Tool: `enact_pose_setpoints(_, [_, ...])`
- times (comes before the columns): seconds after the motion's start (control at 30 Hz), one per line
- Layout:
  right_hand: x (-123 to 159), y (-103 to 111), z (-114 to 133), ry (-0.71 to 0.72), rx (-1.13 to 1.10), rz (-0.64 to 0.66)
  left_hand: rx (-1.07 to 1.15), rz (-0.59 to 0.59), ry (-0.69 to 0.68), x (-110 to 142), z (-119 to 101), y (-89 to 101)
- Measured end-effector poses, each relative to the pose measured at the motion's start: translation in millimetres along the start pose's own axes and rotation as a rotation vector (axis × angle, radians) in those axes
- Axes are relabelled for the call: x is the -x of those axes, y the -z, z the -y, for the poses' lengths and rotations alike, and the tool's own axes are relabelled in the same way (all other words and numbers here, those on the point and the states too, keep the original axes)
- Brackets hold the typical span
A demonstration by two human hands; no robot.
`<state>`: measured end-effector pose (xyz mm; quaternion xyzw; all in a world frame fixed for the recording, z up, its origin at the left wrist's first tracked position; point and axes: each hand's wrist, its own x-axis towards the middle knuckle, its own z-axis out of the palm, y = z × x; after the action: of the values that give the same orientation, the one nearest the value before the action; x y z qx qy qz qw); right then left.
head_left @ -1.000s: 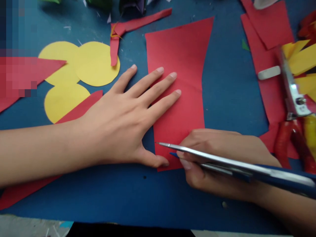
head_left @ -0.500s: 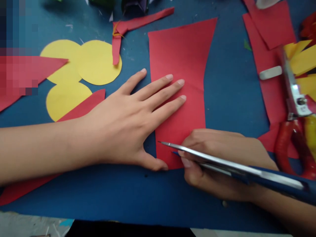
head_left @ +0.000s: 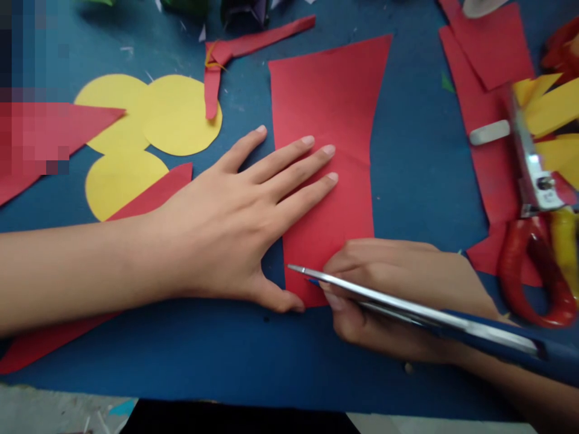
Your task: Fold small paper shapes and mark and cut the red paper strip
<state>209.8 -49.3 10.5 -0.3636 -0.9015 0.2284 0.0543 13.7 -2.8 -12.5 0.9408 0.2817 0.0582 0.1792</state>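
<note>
My left hand [head_left: 235, 223] lies flat and open on a red paper sheet [head_left: 330, 96], fingers spread across its left half and thumb at its bottom left corner. My right hand [head_left: 398, 301] is closed at the sheet's lower edge, pinching what looks like a blue-tipped pen [head_left: 313, 282] against the paper. A pair of scissors with shut silver blades [head_left: 384, 298] and a dark blue handle [head_left: 543, 355] lies across the top of this hand, tip pointing left. Whether the fingers also grip the scissors is hidden.
Three yellow paper circles [head_left: 181, 114] and red offcuts [head_left: 149, 196] lie at the left on the blue mat [head_left: 420, 163]. More red sheets [head_left: 493, 48], yellow strips [head_left: 552, 108] and red-handled scissors [head_left: 529, 265] sit at the right. A red strip [head_left: 253, 42] lies at the top.
My left hand slid slightly further right onto the red sheet. My right hand and the scissors edged a little left and down along the sheet's lower edge.
</note>
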Motion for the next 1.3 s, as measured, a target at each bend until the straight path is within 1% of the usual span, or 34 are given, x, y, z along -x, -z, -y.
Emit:
enact_pose_setpoints(0.1, [3, -4, 0, 0.015, -0.002, -0.018, 0.005, 0.006, 0.009, 0, -1, 0.2])
enact_pose_setpoints(0.23, [5, -7, -2, 0.085, -0.096, -0.05, 0.039, 0.014, 0.018, -1, -1, 1.7])
enact_pose_setpoints(0.4, [8, -3, -10, -0.054, -0.164, -0.166, 0.074, 0.029, -0.003, -1, 1, 3.1])
enact_pose_setpoints(0.53, [11, 3, -16, -0.042, -0.19, -0.217, 0.02, 0.01, -0.031, -1, 0, 4.0])
enact_pose_setpoints(0.63, [13, 4, -15, -0.107, -0.26, -0.256, -0.054, 0.019, -0.036, 0, -3, 6.4])
enact_pose_setpoints(0.73, [15, 2, -14, -0.221, -0.394, -0.394, -0.081, 0.036, -0.027, 0, -4, 8.1])
enact_pose_setpoints(0.83, [15, 0, -18, -0.35, -0.522, -0.501, -0.09, 0.012, -0.034, 1, -3, 6.3])
enact_pose_setpoints(0.9, [13, -1, -23, -0.417, -0.686, -0.574, -0.099, -0.015, -0.058, 1, -2, 4.2])
enact_pose_setpoints(1.0, [8, 0, -32, -0.43, -0.939, -0.728, -0.111, -0.013, -0.066, 1, 0, 2.6])
enact_pose_setpoints(1.07, [5, 0, -35, -0.409, -1.0, -0.786, -0.122, 0.008, -0.04, 0, 0, 3.0])
enact_pose_setpoints(1.13, [5, 1, -35, -0.39, -0.966, -0.76, -0.136, 0.013, -0.014, 0, -1, 4.0])
enact_pose_setpoints(1.2, [8, 2, -30, -0.375, -0.842, -0.661, -0.144, -0.002, -0.002, 0, -3, 4.7])
enact_pose_setpoints(1.3, [14, 3, -20, -0.289, -0.639, -0.475, -0.155, -0.027, 0.009, 1, -5, 5.5])
